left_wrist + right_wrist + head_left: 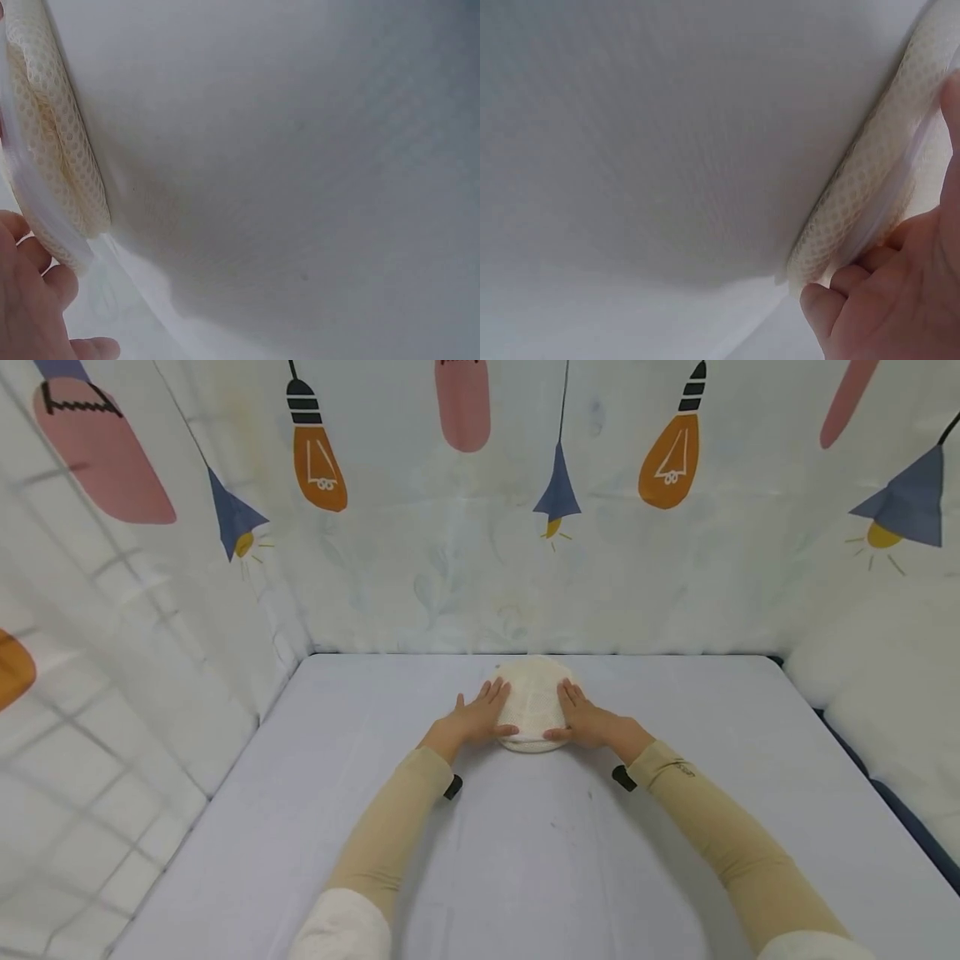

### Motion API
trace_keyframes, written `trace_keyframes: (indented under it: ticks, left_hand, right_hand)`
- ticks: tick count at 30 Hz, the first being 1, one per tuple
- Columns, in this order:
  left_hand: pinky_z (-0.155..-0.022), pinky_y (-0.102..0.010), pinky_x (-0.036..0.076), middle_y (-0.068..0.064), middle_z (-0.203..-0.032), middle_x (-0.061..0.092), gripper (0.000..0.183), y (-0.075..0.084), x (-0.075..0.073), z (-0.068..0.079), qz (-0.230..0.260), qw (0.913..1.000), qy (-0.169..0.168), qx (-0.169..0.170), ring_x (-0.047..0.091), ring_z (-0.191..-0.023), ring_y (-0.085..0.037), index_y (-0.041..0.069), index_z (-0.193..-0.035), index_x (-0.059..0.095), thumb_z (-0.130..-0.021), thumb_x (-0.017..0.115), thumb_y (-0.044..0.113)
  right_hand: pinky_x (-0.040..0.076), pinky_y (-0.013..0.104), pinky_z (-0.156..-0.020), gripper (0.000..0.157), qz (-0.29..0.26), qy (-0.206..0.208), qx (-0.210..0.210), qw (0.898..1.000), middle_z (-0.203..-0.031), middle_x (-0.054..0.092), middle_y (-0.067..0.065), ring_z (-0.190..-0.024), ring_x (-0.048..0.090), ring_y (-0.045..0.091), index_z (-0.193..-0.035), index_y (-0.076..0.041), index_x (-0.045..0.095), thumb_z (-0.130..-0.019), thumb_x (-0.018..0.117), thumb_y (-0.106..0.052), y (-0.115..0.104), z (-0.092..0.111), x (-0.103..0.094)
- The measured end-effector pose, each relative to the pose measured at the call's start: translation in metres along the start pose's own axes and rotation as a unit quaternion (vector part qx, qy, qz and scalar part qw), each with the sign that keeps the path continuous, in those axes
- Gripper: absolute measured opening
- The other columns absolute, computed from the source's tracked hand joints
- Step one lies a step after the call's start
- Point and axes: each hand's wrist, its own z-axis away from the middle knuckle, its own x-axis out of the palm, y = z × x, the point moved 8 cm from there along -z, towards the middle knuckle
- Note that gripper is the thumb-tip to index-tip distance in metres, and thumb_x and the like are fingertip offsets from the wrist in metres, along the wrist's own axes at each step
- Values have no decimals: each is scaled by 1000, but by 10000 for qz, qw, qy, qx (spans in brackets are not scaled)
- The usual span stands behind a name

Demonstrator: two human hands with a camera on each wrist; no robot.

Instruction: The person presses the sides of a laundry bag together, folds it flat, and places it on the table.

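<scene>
A round, cream-coloured mesh bag [534, 702] lies at the far side of the white table. My left hand [476, 718] rests on its left edge, with fingers stretched forward and the thumb along the near side. On the opposite edge, my right hand [591, 720] touches it in much the same way. Seen from the left wrist, the bag [64, 127] shows honeycomb mesh and a pale strip along its side, with the left fingers against it. From the right wrist, the bag [862, 187] has a thick mesh rim, and the right fingers lie along it.
The white tabletop [517, 860] stretches from the bag toward me. Behind it hangs a pale curtain [450, 577] printed with lamps and bulbs. White fabric [885, 693] bulges at the table's right edge, and a curtain with grid-like shadows [90, 760] stands on the left.
</scene>
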Motion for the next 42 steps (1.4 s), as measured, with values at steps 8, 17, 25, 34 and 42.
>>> trace_keyframes:
  ticks: [8, 17, 25, 34, 42]
  left_hand:
    - [-118, -68, 3, -10, -171, -11, 97, -1, -2, 2, -220, 9993, 288, -1, -8, -156, -26, 4, -164, -5, -103, 50, 57]
    - [-118, -69, 5, -14, -170, -9, 94, -3, -1, 9, -209, 9992, 333, -76, -5, -157, -28, 1, -163, -1, -104, 47, 57]
    - [-119, -67, 4, -15, -170, -8, 94, -3, 6, 5, -119, 9996, 110, -234, -3, -157, -29, 1, -163, -1, -104, 47, 57]
    - [-119, -66, 5, -17, -170, -4, 90, 2, 3, 8, -439, 9987, 15, -244, 2, -157, -30, -1, -163, 2, -106, 43, 56]
    - [-119, -66, 6, -16, -170, -3, 90, 0, 5, 7, -362, 9988, -39, -327, 2, -157, -29, 0, -163, 3, -106, 43, 56]
  right_hand:
    - [8, 56, -122, 101, -175, 96, 20, 9998, -165, -15, 30, -153, -10, 44, -156, 13, -10, -105, 55, -45, -2, 8, 1]
    - [8, 57, -122, 85, -181, 197, 48, 9996, -165, -13, 31, -153, -8, 44, -156, 15, -7, -112, 38, -43, -2, 12, 6]
    - [9, 56, -122, 83, -248, 280, 272, 9989, -164, -12, 33, -153, -7, 45, -155, 17, -6, -112, 40, -37, -2, 7, 12]
    - [10, 56, -122, 82, 17, 158, 326, 9993, -165, -14, 30, -153, -9, 43, -155, 15, -8, -112, 37, -39, -2, 8, 11]
    - [11, 55, -123, 82, 56, 119, 316, 9994, -165, -14, 29, -154, -9, 43, -156, 14, -8, -112, 36, -40, -4, 8, 12]
